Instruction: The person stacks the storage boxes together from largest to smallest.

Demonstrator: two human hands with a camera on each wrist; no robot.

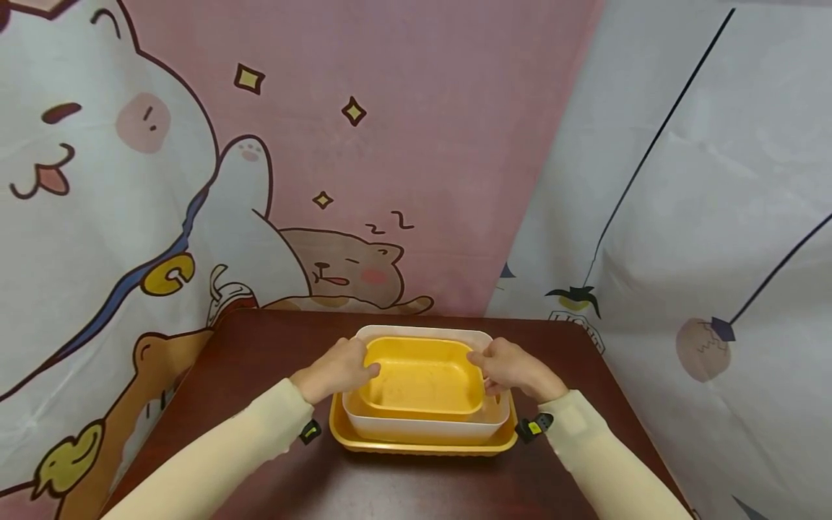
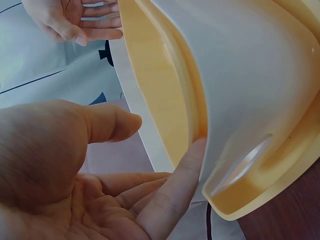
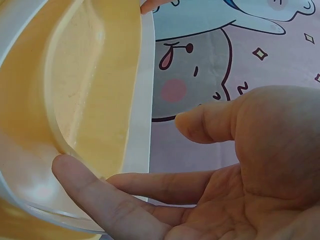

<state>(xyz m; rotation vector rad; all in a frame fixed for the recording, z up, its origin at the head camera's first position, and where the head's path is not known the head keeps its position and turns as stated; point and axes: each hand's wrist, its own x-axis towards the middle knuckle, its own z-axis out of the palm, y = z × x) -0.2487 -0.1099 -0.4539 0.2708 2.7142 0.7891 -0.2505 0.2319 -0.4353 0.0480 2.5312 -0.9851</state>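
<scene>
Three containers are nested on a dark table: a small yellow tray [image 1: 425, 386] in a white basin [image 1: 425, 431], which sits in a larger yellow tray [image 1: 364, 445]. At the small tray's left end is my left hand [image 1: 338, 370], thumb spread away from the rim. In the left wrist view its index fingertip [image 2: 196, 150] lies right at the small tray's edge, beside the basin's wall. My right hand [image 1: 512, 367] is at the opposite end. Its straight fingers [image 3: 82, 180] reach the small tray's end in the right wrist view, thumb standing apart.
The brown table [image 1: 286, 332] extends around the stack. Behind it hangs a pink cloth [image 1: 422, 144] with cartoon cats, and a pale cloth [image 1: 702, 217] drapes the right side. The white basin has a slot-shaped handle hole [image 2: 245, 165] at its left end.
</scene>
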